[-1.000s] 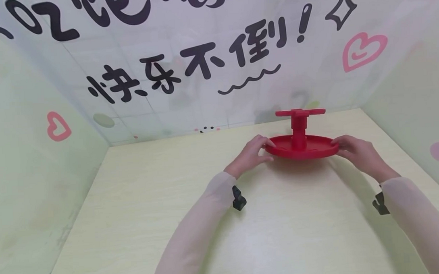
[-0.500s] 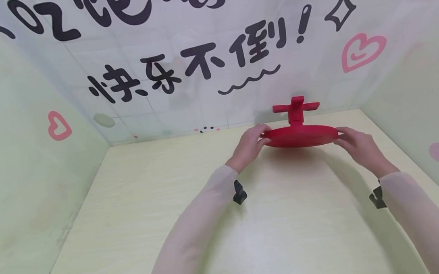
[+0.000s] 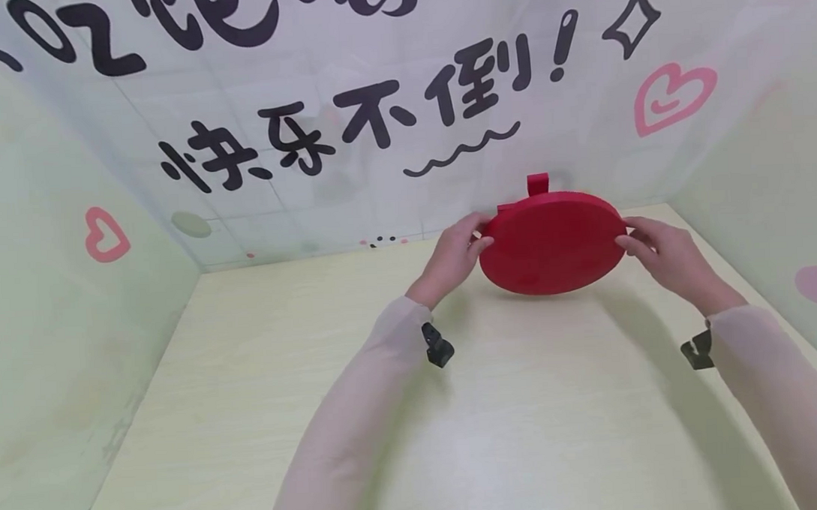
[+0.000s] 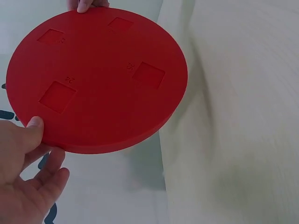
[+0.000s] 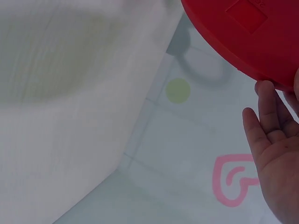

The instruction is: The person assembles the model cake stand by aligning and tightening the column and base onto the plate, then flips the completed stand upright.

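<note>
A red disc [image 3: 550, 242], part of a piece with a post and cross-shaped end, is held up above the table, tilted so its flat underside faces me. Two of the cross's arms [image 3: 537, 184] peek over its top edge; the post is hidden behind it. My left hand [image 3: 449, 259] pinches the left rim, thumb on the underside. At the opposite rim, my right hand [image 3: 668, 261] pinches the edge the same way. Several shallow square recesses [image 4: 58, 97] with small numbers beside them mark the underside in the left wrist view.
A pale wood-grain table [image 3: 305, 394] lies below. Behind it rises a white wall [image 3: 353, 204] with black lettering and a pink heart. Pale green side walls [image 3: 66, 312] enclose it left and right. Black camera mounts [image 3: 439, 347] sit on the wrists.
Both hands have lifted the red piece and tipped it backward. Its top side, post and cross were visible before; now the underside faces me.
</note>
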`<state>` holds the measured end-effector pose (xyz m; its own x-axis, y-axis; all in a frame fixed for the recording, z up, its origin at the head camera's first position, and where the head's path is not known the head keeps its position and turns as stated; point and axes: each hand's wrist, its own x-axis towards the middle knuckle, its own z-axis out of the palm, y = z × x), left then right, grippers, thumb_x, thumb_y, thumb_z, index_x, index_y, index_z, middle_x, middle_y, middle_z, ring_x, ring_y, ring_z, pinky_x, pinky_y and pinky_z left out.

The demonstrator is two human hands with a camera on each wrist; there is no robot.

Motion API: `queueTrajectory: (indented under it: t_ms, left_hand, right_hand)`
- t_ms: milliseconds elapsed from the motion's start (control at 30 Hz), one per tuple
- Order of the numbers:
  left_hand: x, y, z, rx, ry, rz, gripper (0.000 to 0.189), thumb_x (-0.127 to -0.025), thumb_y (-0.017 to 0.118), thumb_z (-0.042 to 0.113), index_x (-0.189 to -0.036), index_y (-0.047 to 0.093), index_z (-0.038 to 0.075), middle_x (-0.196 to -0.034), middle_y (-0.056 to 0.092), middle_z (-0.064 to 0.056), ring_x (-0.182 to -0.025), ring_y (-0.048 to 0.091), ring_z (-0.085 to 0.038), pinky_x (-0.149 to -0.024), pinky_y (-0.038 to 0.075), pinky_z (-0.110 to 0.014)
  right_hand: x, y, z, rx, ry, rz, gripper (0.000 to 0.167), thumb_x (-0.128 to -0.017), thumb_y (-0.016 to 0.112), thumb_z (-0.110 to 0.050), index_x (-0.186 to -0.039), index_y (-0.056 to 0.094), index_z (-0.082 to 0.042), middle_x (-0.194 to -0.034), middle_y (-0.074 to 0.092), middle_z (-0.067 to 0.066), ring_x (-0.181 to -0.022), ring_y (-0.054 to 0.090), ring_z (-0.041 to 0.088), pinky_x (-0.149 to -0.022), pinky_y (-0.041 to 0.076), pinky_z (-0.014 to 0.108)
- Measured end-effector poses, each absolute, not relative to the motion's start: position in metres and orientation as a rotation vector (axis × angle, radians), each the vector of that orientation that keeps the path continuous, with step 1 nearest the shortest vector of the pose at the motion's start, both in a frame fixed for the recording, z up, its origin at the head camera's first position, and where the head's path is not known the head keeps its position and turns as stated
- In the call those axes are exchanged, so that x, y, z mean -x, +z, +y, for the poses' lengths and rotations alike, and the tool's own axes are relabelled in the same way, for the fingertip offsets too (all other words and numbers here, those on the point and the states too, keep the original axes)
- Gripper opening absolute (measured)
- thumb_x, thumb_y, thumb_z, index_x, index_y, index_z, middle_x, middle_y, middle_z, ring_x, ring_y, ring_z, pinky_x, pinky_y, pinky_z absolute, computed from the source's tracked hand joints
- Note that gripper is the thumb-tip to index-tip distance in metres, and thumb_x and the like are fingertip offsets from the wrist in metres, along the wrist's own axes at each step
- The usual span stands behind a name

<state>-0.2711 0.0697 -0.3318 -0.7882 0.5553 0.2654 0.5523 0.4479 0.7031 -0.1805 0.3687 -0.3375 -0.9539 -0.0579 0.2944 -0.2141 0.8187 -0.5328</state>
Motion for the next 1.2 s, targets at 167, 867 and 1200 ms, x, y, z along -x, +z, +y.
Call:
queueTrajectory:
  t_ms: [167, 867, 1200]
  left_hand:
    - [0.275, -0.327, 0.067, -0.995, 1.362, 2.635, 0.034, -0.091, 0.056, 0.010, -0.125, 0.050, 0.006, -0.111, 0.056, -0.007, -0.096, 0.053, -0.016, -0.077, 0.047, -0.019]
    - [0.281, -0.315, 0.051, -0.804, 1.480, 2.441, 0.035, -0.093, 0.053, 0.014, -0.127, 0.050, 0.003, -0.104, 0.057, -0.010, -0.084, 0.061, -0.018, -0.076, 0.050, -0.024]
    - [0.282, -0.318, 0.050, -0.731, 1.426, 2.406, 0.032, -0.093, 0.054, 0.015, -0.121, 0.057, 0.001, -0.095, 0.064, -0.011, -0.076, 0.064, -0.018, -0.074, 0.050, -0.024]
  right_hand:
    - [0.184, -0.325, 0.365, -0.227, 0.845, -2.705, 0.035, -0.091, 0.056, -0.012, -0.120, 0.052, 0.007, -0.104, 0.056, 0.024, -0.091, 0.052, 0.038, -0.062, 0.036, 0.008]
    - [0.198, -0.291, 0.361, -0.273, 0.891, -2.837, 0.032, -0.094, 0.052, -0.021, -0.112, 0.059, 0.005, -0.094, 0.059, 0.017, -0.084, 0.051, 0.030, -0.065, 0.041, 0.023]
    - [0.210, -0.291, 0.361, -0.188, 0.956, -2.993, 0.043, -0.095, 0.049, -0.027, -0.120, 0.054, 0.008, -0.097, 0.062, 0.019, -0.086, 0.058, 0.032, -0.076, 0.048, 0.043]
